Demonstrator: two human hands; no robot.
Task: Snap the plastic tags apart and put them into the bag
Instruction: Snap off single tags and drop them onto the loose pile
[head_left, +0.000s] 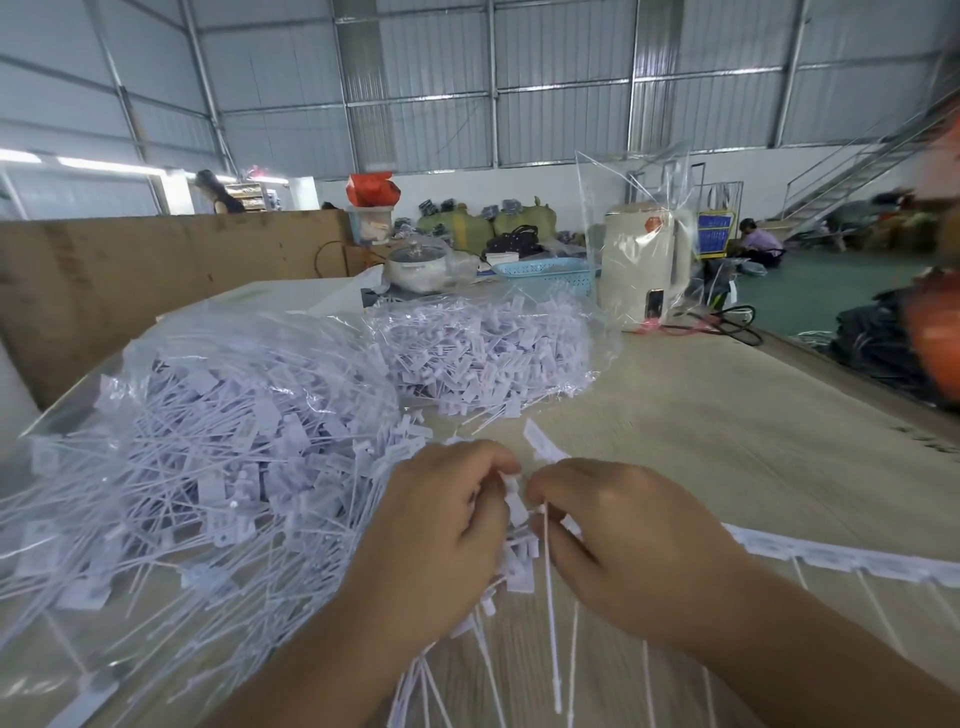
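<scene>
My fingers (511, 470) on both hands are curled and pinching white plastic tags (514, 512) right in front of me, just above the surface (727, 415). My left hand (441, 540) grips a bunch of tags, their flat heads showing at its fingertips and their thin tails fanning down toward me. My right hand (628, 545) pinches the next tag over, one tail hanging straight down below its thumb. The two grips nearly touch, so the joint to break lies between my fingertips, with the tags' long axes running from the heads, away from me, down to the tails, toward me. I judge the snap calls for twisting my hands against each other across that joint.

A strip (852, 564) of joined tags runs off to the right from behind my right hand, flat on the surface, tails pointing toward me.

To the left, just beside my left hand, lies the open bag (208, 441), heaped with loose tags; that hand is the nearer one for dropping pieces in. A second bag (483, 353) of tags sits farther back. Beyond it are a blue basket (545, 273), a pot (418, 267) and a cream kettle (644, 265) under clear plastic.
</scene>
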